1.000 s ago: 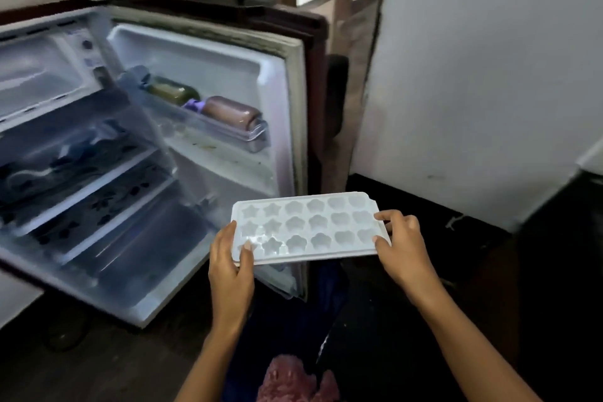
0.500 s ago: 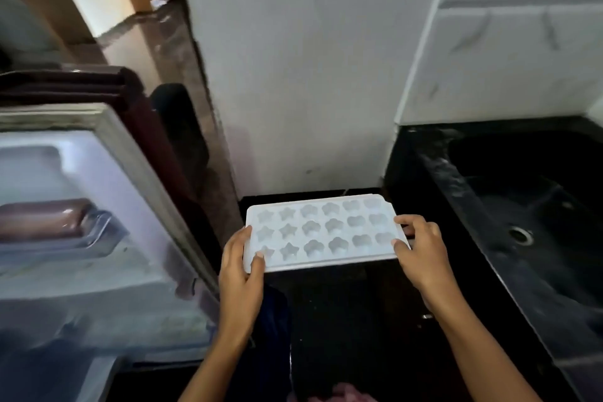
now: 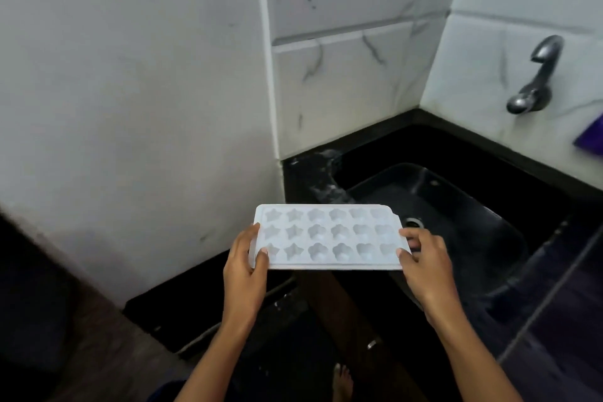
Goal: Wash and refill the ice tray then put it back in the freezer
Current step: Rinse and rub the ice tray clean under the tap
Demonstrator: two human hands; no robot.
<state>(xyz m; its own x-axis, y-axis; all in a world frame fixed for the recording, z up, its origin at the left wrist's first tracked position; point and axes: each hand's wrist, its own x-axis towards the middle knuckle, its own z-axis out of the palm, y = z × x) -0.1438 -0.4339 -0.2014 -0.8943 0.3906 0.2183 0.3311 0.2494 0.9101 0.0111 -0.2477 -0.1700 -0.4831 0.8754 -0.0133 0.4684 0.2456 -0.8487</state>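
Note:
A white ice tray (image 3: 329, 237) with star and flower shaped cells is held level in front of me, its cells look empty. My left hand (image 3: 244, 268) grips its left short edge, thumb on top. My right hand (image 3: 427, 263) grips the right short edge. The tray hangs over the left rim of a black sink (image 3: 456, 215). A metal tap (image 3: 535, 75) sticks out of the tiled wall at the right, no water runs from it. The freezer is out of view.
A black countertop (image 3: 310, 173) surrounds the sink basin, with a drain (image 3: 413, 223) just behind the tray. White marble-look tiles (image 3: 342, 75) back the corner. A purple object (image 3: 592, 137) shows at the right edge. A plain white wall (image 3: 130, 108) stands left.
My view has swung right, away from the open fridge, which has left the frame. The sink and tap have come into view. Both hands kept hold of the tray and carried it toward the sink.

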